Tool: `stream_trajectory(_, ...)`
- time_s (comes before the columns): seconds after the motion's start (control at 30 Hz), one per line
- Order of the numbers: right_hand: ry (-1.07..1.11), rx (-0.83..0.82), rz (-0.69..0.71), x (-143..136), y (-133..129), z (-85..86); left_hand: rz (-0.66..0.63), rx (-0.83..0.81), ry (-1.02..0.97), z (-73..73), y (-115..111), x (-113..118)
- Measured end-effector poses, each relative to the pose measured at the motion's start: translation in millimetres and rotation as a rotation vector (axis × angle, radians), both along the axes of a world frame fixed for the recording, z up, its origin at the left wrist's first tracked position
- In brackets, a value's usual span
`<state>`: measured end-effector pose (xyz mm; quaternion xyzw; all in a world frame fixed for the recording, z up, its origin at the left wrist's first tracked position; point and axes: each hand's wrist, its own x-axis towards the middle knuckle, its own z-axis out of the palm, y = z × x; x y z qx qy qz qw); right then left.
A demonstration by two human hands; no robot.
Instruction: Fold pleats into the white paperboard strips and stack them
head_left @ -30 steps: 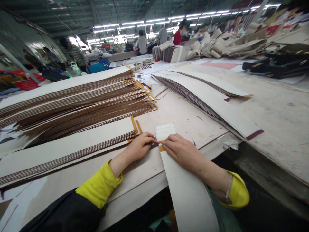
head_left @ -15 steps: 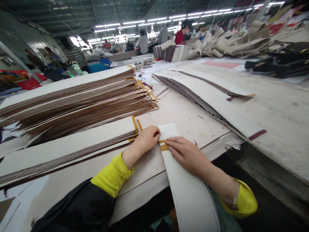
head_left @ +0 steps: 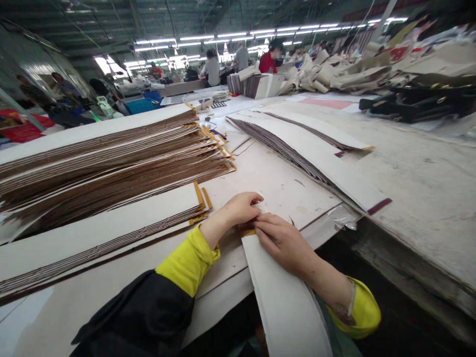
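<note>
Fingers (head_left: 257,198) of the left hand (head_left: 241,208) are seen curled inward over a mostly hidden white piece (head_left: 263,206); whether anything is pinched by them cannot be told. Just to their right, the fingers of the right hand (head_left: 284,243) are bent together over the mustard band (head_left: 248,232) at the far end of a long white strip (head_left: 286,302); whether the strip is gripped or only pressed cannot be told, as the thumb is hidden. From the hands, taken as the clock's centre, the strip is run out over the table edge toward half past five. Further things are set out from left to right. At nine o'clock a near stack (head_left: 100,228) of white-topped strips is laid flat, mustard ends turned toward the hands. Behind it, at ten o'clock, thicker brown-edged stacks (head_left: 122,148) are ranged. At twelve, on the far side of the pale tabletop (head_left: 275,183), an upright bundle (head_left: 256,85) is placed. Toward one o'clock a fanned row (head_left: 316,158) of strips is spread, its nearest end edged in maroon. Clear plastic (head_left: 342,216) is left at three, and at two dark articles (head_left: 412,101) are piled near a beige heap (head_left: 349,72).
</note>
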<state>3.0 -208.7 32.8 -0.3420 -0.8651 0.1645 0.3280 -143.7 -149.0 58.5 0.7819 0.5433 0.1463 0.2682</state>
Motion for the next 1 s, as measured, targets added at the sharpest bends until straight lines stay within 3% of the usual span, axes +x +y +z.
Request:
stream_trajectory(0.3, 0.052, 0.015, -0.144, 2, -4, -1.7, -0.052, 0.120, 0.074, 2.5, -10, 5)
stream_trajectory(0.5, 0.031, -0.009, -0.176, 3, -5, -0.8, -0.165, 0.265, 0.199, -0.9, -17, 6)
stream_trajectory(0.67, 0.056, -0.022, -0.304, 3, -2, -5.2, -0.266, 0.297, 0.313, 2.9, -27, 7)
stream_trajectory(0.77, 0.044, -0.016, -0.368, 3, 4, -9.9, -0.272, 0.307, 0.331, 2.8, -31, 4)
stream_trajectory(1.0, -0.056, -0.004, -0.328, 1, 22, -10.8, -0.218, 0.313, 0.229, -3.1, -30, -2)
